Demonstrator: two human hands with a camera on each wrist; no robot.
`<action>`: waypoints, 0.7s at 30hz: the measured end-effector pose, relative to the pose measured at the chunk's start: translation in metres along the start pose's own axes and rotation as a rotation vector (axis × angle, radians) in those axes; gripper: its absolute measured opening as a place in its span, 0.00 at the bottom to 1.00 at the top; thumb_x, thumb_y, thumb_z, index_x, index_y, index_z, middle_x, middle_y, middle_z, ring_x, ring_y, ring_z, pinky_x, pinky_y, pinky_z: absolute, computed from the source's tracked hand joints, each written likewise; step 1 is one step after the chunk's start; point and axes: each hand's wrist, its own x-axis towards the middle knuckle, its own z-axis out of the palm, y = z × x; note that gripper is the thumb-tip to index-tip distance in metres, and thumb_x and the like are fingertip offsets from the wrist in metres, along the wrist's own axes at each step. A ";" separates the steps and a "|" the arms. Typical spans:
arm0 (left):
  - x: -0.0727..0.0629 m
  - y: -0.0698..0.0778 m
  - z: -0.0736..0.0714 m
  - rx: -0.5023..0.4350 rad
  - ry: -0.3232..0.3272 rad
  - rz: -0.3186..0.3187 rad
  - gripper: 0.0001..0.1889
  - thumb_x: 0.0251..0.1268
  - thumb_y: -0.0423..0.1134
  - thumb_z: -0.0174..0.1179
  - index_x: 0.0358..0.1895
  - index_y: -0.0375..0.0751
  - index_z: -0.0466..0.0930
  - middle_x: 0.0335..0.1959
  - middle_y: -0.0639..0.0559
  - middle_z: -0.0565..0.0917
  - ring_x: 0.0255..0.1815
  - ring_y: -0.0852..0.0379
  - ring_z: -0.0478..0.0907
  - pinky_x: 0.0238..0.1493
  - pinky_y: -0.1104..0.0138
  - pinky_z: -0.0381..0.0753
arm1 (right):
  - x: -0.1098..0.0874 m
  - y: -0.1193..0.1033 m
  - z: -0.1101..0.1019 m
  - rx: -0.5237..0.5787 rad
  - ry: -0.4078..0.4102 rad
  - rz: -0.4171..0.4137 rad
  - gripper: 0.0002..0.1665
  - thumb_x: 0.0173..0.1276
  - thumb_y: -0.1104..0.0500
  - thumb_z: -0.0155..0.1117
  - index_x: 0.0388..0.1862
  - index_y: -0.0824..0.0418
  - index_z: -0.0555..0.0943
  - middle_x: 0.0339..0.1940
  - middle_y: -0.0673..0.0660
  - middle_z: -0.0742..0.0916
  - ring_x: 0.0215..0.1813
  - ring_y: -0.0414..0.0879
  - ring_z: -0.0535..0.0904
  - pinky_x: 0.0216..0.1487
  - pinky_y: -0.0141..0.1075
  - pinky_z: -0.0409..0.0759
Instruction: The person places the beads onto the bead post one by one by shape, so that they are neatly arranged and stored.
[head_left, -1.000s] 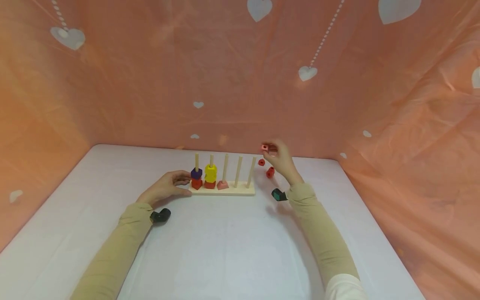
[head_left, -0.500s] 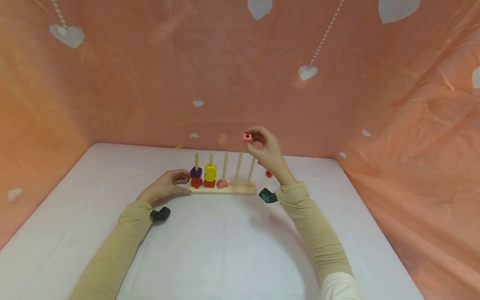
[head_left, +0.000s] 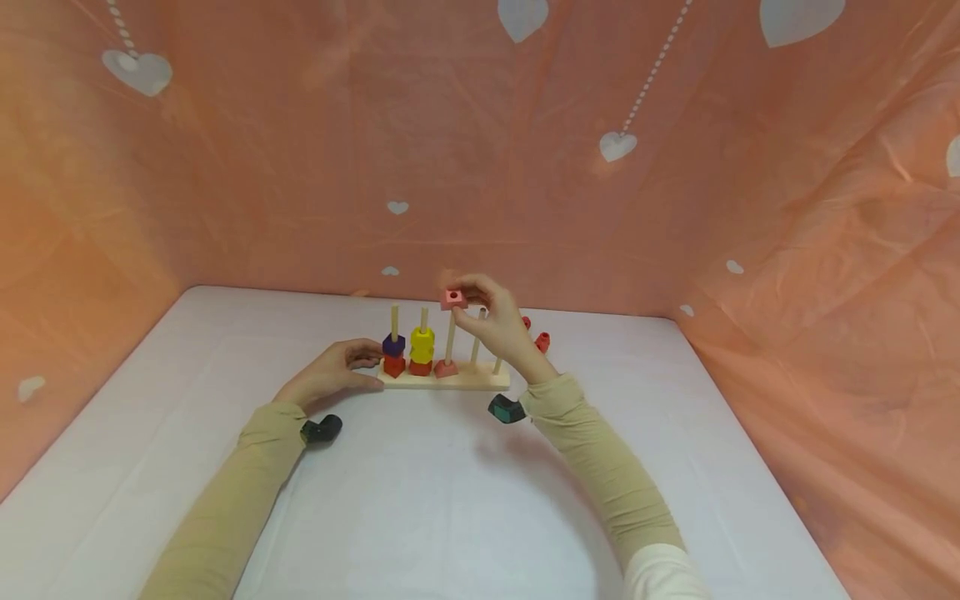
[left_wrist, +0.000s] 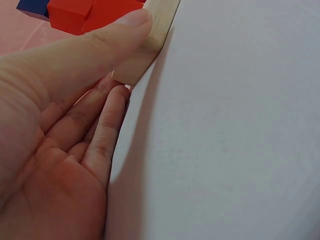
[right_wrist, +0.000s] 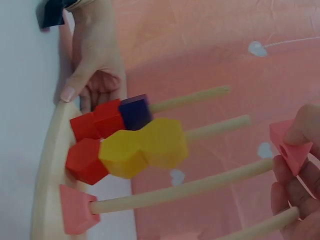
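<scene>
A wooden peg stacker (head_left: 480, 382) with upright pegs stands on the white table. My left hand (head_left: 330, 373) holds its left end, thumb (left_wrist: 117, 32) along the front edge and fingers behind. The leftmost peg carries red blocks under a dark blue block (right_wrist: 135, 112). On the second are a red block (right_wrist: 87, 161) and yellow blocks (right_wrist: 162, 142). Low on the third peg (right_wrist: 190, 192) sits a pink trapezoid block (right_wrist: 77, 212). My right hand (head_left: 491, 318) pinches another pink block (head_left: 452, 298), its hole showing, right by that peg's tip.
Red blocks (head_left: 542, 341) lie on the table (head_left: 420, 500) behind my right hand, partly hidden by it. A dark wrist camera (head_left: 321, 431) sticks out at my left cuff, another camera (head_left: 506, 409) at my right. Orange cloth (head_left: 450, 167) with white hearts rises behind the table.
My right hand has carried the pink block leftward from near the red blocks, first up, then lower, to the third peg's tip. My left hand has stayed on the stacker's end.
</scene>
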 end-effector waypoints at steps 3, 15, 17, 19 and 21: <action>0.000 0.000 0.000 -0.003 0.000 0.000 0.33 0.51 0.34 0.73 0.61 0.32 0.69 0.60 0.38 0.73 0.62 0.42 0.69 0.65 0.52 0.65 | -0.002 0.006 0.004 -0.020 -0.004 0.032 0.19 0.59 0.77 0.62 0.51 0.77 0.75 0.47 0.68 0.81 0.47 0.57 0.78 0.54 0.43 0.78; -0.001 0.001 0.000 -0.020 0.006 -0.034 0.33 0.51 0.36 0.73 0.61 0.35 0.69 0.61 0.40 0.73 0.63 0.43 0.68 0.66 0.52 0.65 | -0.013 0.052 0.023 0.041 0.100 0.198 0.18 0.59 0.71 0.67 0.49 0.67 0.77 0.42 0.59 0.82 0.43 0.49 0.77 0.49 0.38 0.80; -0.001 0.002 0.001 -0.021 0.008 -0.047 0.34 0.50 0.36 0.73 0.62 0.36 0.69 0.61 0.41 0.73 0.63 0.44 0.68 0.66 0.53 0.65 | -0.017 0.054 0.027 0.047 0.120 0.227 0.23 0.59 0.71 0.67 0.53 0.67 0.73 0.43 0.59 0.82 0.45 0.50 0.78 0.51 0.37 0.79; -0.001 0.001 0.000 -0.014 0.006 -0.044 0.34 0.50 0.37 0.73 0.62 0.36 0.69 0.61 0.41 0.73 0.64 0.44 0.68 0.66 0.52 0.65 | -0.020 0.056 0.030 0.051 0.138 0.253 0.28 0.59 0.71 0.68 0.57 0.67 0.68 0.45 0.60 0.82 0.46 0.51 0.78 0.53 0.36 0.78; 0.000 0.001 0.000 -0.005 0.007 -0.044 0.34 0.50 0.38 0.74 0.62 0.36 0.69 0.61 0.41 0.73 0.63 0.44 0.68 0.66 0.52 0.65 | -0.023 0.057 0.033 0.063 0.154 0.273 0.31 0.58 0.72 0.68 0.59 0.68 0.65 0.46 0.62 0.82 0.47 0.52 0.78 0.54 0.37 0.78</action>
